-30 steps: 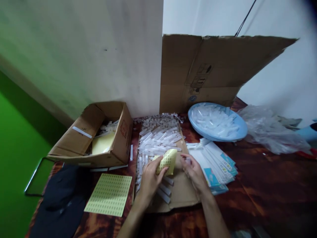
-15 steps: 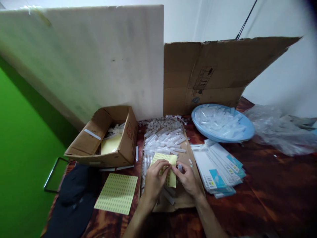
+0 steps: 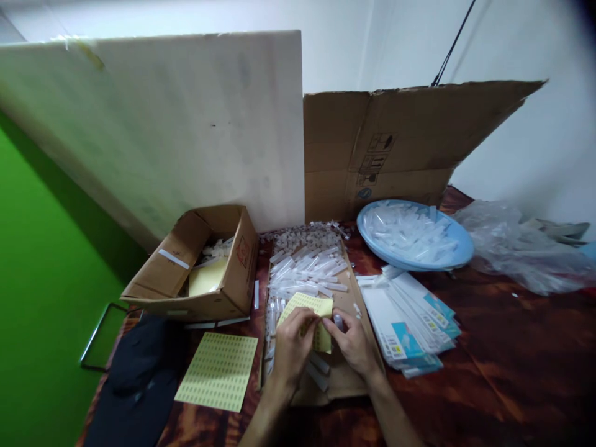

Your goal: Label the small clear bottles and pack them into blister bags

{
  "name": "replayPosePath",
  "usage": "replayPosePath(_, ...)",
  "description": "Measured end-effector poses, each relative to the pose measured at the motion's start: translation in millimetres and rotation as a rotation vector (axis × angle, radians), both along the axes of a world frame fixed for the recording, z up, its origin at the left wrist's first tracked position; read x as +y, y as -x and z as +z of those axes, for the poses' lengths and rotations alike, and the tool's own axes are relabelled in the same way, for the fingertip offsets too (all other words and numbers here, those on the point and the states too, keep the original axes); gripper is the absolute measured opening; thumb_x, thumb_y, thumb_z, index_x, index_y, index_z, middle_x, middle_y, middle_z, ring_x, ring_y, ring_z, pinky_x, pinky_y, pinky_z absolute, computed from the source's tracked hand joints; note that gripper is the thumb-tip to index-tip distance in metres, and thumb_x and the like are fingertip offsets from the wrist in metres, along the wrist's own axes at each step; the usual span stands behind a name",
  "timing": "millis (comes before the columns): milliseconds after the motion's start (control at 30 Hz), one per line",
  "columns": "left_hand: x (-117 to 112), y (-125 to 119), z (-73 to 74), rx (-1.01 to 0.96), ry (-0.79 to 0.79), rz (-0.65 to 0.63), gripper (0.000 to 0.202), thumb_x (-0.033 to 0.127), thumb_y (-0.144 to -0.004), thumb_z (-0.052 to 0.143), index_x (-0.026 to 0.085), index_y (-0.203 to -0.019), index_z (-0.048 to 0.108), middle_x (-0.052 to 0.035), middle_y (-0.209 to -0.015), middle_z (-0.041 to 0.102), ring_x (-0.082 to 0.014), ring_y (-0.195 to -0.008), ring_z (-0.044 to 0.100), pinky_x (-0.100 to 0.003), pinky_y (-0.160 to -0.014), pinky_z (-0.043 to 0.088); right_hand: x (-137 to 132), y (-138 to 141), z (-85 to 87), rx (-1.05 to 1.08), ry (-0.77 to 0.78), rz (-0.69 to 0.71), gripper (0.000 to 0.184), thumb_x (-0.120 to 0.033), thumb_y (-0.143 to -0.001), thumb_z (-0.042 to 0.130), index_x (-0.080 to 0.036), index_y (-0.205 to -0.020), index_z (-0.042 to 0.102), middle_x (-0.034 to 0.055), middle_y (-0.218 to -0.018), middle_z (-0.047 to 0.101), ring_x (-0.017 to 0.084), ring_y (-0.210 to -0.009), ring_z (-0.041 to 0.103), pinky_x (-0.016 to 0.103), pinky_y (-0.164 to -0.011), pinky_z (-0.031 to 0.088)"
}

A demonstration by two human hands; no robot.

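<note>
- Over the flat cardboard on the table, the left hand is gripping a yellow sticker sheet, its fingers bending in close to the thumb
- Just beside it, the right hand is curling almost fully around a small clear tube, one end of which is showing past the fingers, while its thumb tip is meeting the sheet near the left fingertips; whether it is pinching a sticker, I cannot tell
- The sticker sheet is tilting above the cardboard, with its near right corner hanging between the hands
- Beyond and under the sheet, many clear tubes are lying in a loose heap, and a few more are resting nearer the person, just below the hands
- At the far end of the heap, small pale pieces are covering the cardboard
- To the left, another yellow sheet is lying flat on the table, between the cardboard and a dark cap
- Behind that sheet, a cardboard box is holding a yellow sheet and pale scraps
- To the right, flat packets are fanning out, and behind them a blue bowl is holding more tubes, with a plastic bag sitting beside it
</note>
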State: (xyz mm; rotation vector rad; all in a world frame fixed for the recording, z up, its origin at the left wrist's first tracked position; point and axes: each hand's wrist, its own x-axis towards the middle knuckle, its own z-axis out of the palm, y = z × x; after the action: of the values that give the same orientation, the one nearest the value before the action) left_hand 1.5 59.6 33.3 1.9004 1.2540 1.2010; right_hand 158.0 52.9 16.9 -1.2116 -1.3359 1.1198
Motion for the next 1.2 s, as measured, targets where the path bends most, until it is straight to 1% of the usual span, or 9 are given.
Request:
replayPosePath(200,1.1,1.0,3.4,0.015,0.039,-0.043,0.014,0.010,-0.090,0.058,0.022,-0.092,0.064,-0.0047,-0.097,0.067,-0.0206,-0.095,0.064,-0.031,-0.084,0.050,-1.0,0.9,-4.3,-0.021,-0.023,-0.022,0.023,-0.036,-0.091,0.060,-0.017,-0.095,0.072,0.0030,-0.080,0.067,0.019,-0.075,0.060,0.024,-0.065,0.046)
replayPosePath(533,12.0,10.2,7.8,0.114,0.081,-0.209,0.013,0.015,-0.096,0.048,0.021,-0.093,0.059,-0.0073,-0.100,0.061,-0.0207,-0.094,0.060,-0.031,-0.083,0.047,-1.6,2.3,-7.1,-0.093,-0.026,-0.026,0.024,-0.036,-0.092,0.059,-0.016,-0.094,0.072,0.0027,-0.078,0.066,0.021,-0.075,0.062,0.026,-0.069,0.049)
replayPosePath(600,13.4,9.3,8.7,0.061,0.109,-0.195,0.012,0.016,-0.096,0.050,0.021,-0.092,0.060,-0.0065,-0.097,0.060,-0.0206,-0.093,0.059,-0.031,-0.083,0.046,-1.1,0.7,-10.0,-0.133,-0.031,-0.035,0.025,-0.036,-0.094,0.056,-0.016,-0.095,0.071,0.0030,-0.079,0.066,0.021,-0.076,0.062,0.027,-0.069,0.050)
replayPosePath(667,14.9,8.3,9.1,-0.040,0.145,-0.154,0.011,0.018,-0.095,0.052,0.020,-0.088,0.060,-0.0061,-0.095,0.061,-0.0208,-0.094,0.060,-0.032,-0.085,0.046,-0.7,-3.0,-13.2,-0.226,-0.073,-0.139,0.025,-0.036,-0.095,0.055,-0.017,-0.104,0.068,0.0055,-0.088,0.066,0.022,-0.081,0.063,0.030,-0.073,0.052)
replayPosePath(733,15.8,7.8,9.6,-0.156,0.199,-0.130,0.011,0.021,-0.093,0.056,0.020,-0.084,0.061,-0.0069,-0.098,0.062,-0.0217,-0.098,0.060,-0.033,-0.089,0.045,-1.3,-8.1,-14.9,-0.343,-0.150,-0.256,0.026,-0.032,-0.096,0.052,-0.018,-0.114,0.064,0.0091,-0.101,0.064,0.025,-0.090,0.063,0.034,-0.080,0.052)
replayPosePath(800,15.5,7.7,10.8,-0.254,0.273,-0.153,0.011,0.024,-0.091,0.061,0.019,-0.082,0.063,-0.0081,-0.104,0.063,-0.0227,-0.104,0.060,-0.033,-0.092,0.045,-3.3,-12.9,-14.1,-0.444,-0.235,-0.268,0.027,-0.025,-0.097,0.047,-0.020,-0.119,0.061,0.0105,-0.109,0.061,0.026,-0.099,0.062,0.037,-0.087,0.051)
replayPosePath(1033,12.3,3.4,20.1,-0.330,0.379,-0.225,0.012,0.029,-0.086,0.068,0.018,-0.081,0.069,-0.0096,-0.111,0.063,-0.0252,-0.110,0.059,-0.037,-0.101,0.042,-8.8,-12.2,-4.7,-0.596,-0.404,-0.105,0.029,-0.012,-0.095,0.042,-0.023,-0.113,0.061,0.0087,-0.102,0.058,0.026,-0.098,0.058,0.040,-0.085,0.049)
replayPosePath(1100,12.5,0.9,21.0,-0.326,0.377,-0.217,0.014,0.030,-0.086,0.069,0.018,-0.079,0.070,-0.0099,-0.110,0.063,-0.0257,-0.110,0.059,-0.038,-0.100,0.043,-8.5,-11.0,-4.8,-0.660,-0.401,-0.139,0.026,-0.012,-0.095,0.042,-0.023,-0.108,0.062,0.0085,-0.099,0.059,0.026,-0.093,0.057,0.040,-0.082,0.048)
replayPosePath(1200,12.4,-3.2,21.3,-0.292,0.362,-0.191,0.014,0.029,-0.085,0.069,0.018,-0.076,0.070,-0.0098,-0.107,0.064,-0.0257,-0.107,0.060,-0.039,-0.099,0.043,-8.4,-11.9,-6.5,-0.764,-0.390,-0.298,0.020,-0.014,-0.095,0.046,-0.022,-0.094,0.064,0.0084,-0.091,0.059,0.027,-0.086,0.055,0.040,-0.079,0.045)
